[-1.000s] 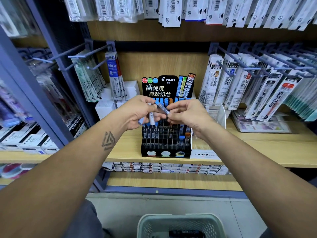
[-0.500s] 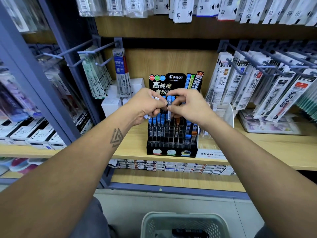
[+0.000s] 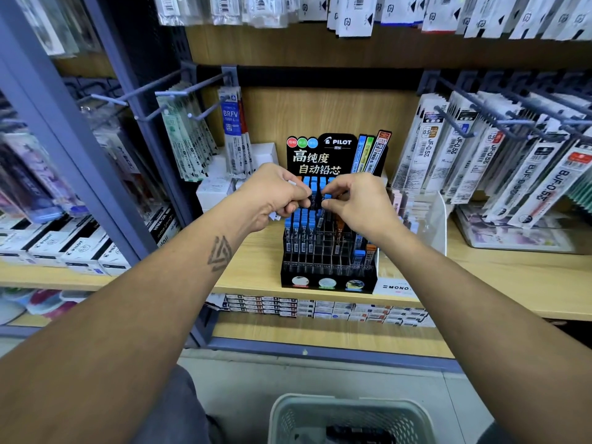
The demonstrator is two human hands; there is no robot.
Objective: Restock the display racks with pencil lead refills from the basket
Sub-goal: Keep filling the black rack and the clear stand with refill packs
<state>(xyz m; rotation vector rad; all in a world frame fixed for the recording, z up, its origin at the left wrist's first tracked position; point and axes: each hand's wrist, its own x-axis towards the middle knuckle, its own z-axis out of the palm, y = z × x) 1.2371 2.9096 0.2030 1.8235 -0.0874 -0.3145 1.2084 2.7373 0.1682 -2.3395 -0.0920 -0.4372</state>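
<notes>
Wooden shelves fill the view, and on the middle shelf (image 3: pixel 480 277) stands a black display rack (image 3: pixel 326 251) with a grid of small compartments and a printed header card, which serves as the landmark. Several blue-capped lead refills (image 3: pixel 301 229) stand upright in the left compartments of the display rack, and a few orange-capped ones stand at its right side; many front compartments hold nothing. Both hands are above the upper rows of the display rack. The left hand (image 3: pixel 272 197) has its fingers curled round a small bundle of refill cases, whose pale ends show at the top and the bottom of the fist. The right hand (image 3: pixel 355 203) is just beside it, with thumb and forefinger pinching one blue-capped refill (image 3: pixel 327 197) over the upper rows; I cannot tell if its lower end is already inside a compartment. Left of the display rack, packs of pen refills (image 3: pixel 232 136) hang on hooks, and white boxes are behind them. Right of the display rack stands a clear plastic holder (image 3: pixel 426 219), and further right more hanging packs (image 3: pixel 474 155). Below the display rack, on the floor, a pale green basket (image 3: pixel 349 418) shows at the bottom edge, with something dark inside.
</notes>
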